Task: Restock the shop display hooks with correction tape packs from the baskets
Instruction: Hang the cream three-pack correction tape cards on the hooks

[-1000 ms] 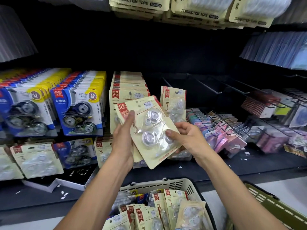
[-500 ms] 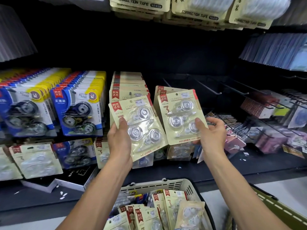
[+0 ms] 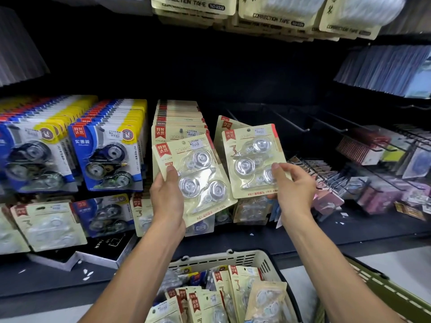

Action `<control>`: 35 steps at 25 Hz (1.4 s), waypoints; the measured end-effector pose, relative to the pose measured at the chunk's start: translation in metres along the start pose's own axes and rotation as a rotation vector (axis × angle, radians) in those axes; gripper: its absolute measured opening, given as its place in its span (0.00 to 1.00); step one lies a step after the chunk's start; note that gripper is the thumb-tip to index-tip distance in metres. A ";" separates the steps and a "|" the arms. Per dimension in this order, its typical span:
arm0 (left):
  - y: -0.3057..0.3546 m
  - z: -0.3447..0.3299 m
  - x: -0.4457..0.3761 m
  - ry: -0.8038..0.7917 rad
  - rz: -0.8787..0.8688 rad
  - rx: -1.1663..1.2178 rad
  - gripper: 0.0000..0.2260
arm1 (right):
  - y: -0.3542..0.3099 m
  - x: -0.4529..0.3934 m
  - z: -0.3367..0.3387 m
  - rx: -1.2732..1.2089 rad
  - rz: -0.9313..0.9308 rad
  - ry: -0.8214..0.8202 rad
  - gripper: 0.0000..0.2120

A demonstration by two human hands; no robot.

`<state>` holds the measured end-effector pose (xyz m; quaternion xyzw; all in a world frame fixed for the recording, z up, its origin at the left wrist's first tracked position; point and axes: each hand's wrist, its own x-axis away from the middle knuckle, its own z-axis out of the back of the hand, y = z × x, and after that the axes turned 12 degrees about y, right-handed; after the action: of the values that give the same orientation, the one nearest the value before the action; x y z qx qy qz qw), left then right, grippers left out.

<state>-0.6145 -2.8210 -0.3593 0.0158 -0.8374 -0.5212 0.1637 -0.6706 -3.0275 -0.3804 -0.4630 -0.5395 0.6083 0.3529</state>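
My left hand [image 3: 166, 197] grips a cream correction tape pack [image 3: 198, 176] by its lower left side, tilted, in front of a full hook of the same cream packs [image 3: 178, 120]. My right hand [image 3: 292, 190] pinches another cream pack [image 3: 253, 159] by its lower right corner, held up in front of a hook holding few cream packs [image 3: 222, 123]. Below my arms a white basket [image 3: 224, 259] holds several more cream packs [image 3: 235, 294].
Blue and yellow tape packs [image 3: 109, 145] fill the hooks at left. Bare black hooks [image 3: 289, 122] stick out to the right of the cream rows. Pink items [image 3: 326, 197] hang lower right. A green basket [image 3: 382, 287] sits at bottom right. More cream packs [image 3: 275, 17] hang overhead.
One second ago both hands held the packs together at centre. My right hand has since carried one pack to the right and up, and the two packs now sit side by side.
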 end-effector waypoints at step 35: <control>-0.022 0.009 -0.004 -0.414 -0.764 -1.271 0.47 | 0.000 0.007 0.012 -0.142 -0.272 -0.184 0.09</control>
<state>-0.6169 -2.8220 -0.3829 0.1091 -0.3269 -0.9149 -0.2102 -0.6844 -3.0248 -0.3820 -0.3517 -0.6689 0.5552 0.3474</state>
